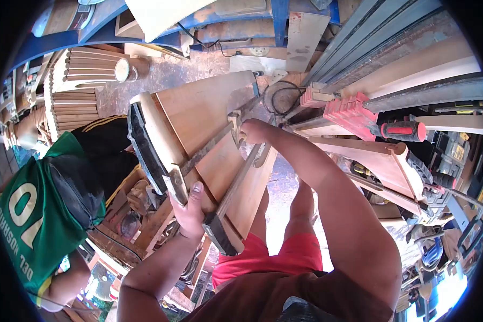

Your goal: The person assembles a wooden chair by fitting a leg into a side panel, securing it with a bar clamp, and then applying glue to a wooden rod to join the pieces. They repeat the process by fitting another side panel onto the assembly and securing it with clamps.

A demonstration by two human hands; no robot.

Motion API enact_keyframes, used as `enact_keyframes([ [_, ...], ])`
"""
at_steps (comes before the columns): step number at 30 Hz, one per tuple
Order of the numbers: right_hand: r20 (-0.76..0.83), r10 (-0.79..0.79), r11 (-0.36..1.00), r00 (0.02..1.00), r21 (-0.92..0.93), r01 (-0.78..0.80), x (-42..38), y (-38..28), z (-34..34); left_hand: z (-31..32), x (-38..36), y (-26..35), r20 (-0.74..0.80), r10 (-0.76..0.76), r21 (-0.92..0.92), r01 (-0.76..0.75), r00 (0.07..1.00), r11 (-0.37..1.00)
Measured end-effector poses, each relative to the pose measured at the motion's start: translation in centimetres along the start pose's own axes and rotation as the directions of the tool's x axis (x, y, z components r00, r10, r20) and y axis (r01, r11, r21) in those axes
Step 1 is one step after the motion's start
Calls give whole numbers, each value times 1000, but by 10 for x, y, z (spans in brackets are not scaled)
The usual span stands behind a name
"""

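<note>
A wooden panel [193,110] of joined boards is held at a tilt in front of me, a pale rounded rail along its left edge. One bar clamp [208,152] lies across its face, and a second bar clamp [240,187] runs beside it, nearer my body. My left hand [189,213] is closed around the lower left end of the first clamp, thumb up against it. Fingers curled, my right hand [256,131] grips that clamp at its sliding jaw [235,124]. Part of the right-hand fingers is hidden.
Another person in a green jersey [43,204] bends close at my left. To the right stand a red-handled clamp [402,130], long boards and another clamped wooden panel [378,163]. Stacked wooden pieces [80,110] and a can [124,70] are at the back left. A cable [284,96] lies on the floor.
</note>
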State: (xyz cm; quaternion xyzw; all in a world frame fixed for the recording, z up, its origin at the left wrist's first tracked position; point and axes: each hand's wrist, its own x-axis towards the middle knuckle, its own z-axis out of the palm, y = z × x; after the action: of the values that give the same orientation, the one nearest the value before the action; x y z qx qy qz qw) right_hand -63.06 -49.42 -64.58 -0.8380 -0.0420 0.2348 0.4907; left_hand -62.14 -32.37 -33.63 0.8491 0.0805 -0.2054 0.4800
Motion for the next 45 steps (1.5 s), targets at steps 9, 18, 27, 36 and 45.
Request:
enact_keyframes([
  [9,515,-44,997,856,-37,73,16,8,-43,12,-3,3,-23,47,-54,-48,999,997],
  [18,91,-105,994,990,17,104,-16,1,-30,20,-7,8,-39,92,-54,-94,995,994],
  [27,-96,-302,953,949,-40,299,-3,14,-3,8,-3,3,53,-7,-78,12,999,997],
  [36,281,-158,980,947,-76,186,3,-1,-34,11,-5,2,42,28,-55,-26,999,998],
  [45,100,-4,999,995,-35,8,-2,3,-5,13,-2,23,0,49,90,-49,999,995],
])
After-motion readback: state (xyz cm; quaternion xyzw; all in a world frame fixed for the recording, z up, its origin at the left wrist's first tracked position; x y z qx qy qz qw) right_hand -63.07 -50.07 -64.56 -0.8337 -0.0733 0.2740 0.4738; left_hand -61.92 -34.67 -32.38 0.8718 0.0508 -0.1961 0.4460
